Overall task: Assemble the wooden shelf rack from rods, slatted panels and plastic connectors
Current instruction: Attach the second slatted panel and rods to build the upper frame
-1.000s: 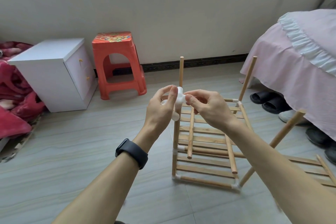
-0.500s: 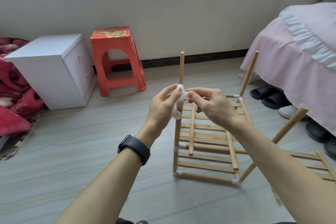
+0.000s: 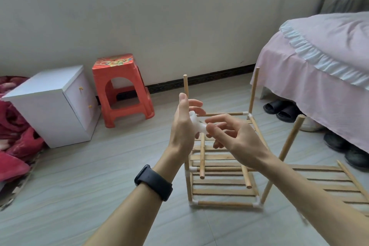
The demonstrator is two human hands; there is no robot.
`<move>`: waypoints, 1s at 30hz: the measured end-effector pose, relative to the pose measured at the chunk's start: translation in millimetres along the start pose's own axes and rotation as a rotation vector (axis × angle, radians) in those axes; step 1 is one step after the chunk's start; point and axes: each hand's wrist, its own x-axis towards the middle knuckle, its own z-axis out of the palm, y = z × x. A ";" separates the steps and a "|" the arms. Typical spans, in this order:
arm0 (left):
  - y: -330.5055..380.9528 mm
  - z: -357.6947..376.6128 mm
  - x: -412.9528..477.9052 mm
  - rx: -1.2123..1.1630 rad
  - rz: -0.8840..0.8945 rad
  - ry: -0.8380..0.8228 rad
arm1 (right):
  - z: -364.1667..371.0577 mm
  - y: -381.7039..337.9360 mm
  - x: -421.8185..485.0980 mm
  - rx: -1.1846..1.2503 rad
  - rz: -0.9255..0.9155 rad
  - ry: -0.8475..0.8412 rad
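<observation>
Connector (image 3: 196, 125), white, gripped in upright L hand (image 3: 182, 128), R hand (image 3: 236, 139) pinching its end, above rack (image 3: 225, 203).

Forearms raised, the left hand (image 3: 182, 124) stands upright, right hand (image 3: 233, 136) pinching beside it.

1 head-worn wide-angle view, tilted forward and down at the floor. Forearms enter from 6 o'clock. Left hand (image 3: 182, 126) and right hand (image 3: 239, 140) hold a connector (image 3: 196, 125) at center, nearest the lens. Rack (image 3: 223, 203) just behind at 5 o'clock, wall (image 3: 179, 26) at 12, bed (image 3: 329, 56) at 2, stool (image 3: 114, 62) at 10.
</observation>
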 end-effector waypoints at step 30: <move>-48.2 167.9 30.4 0.404 0.278 -0.503 | -148.1 41.8 -48.5 -0.393 -0.050 0.587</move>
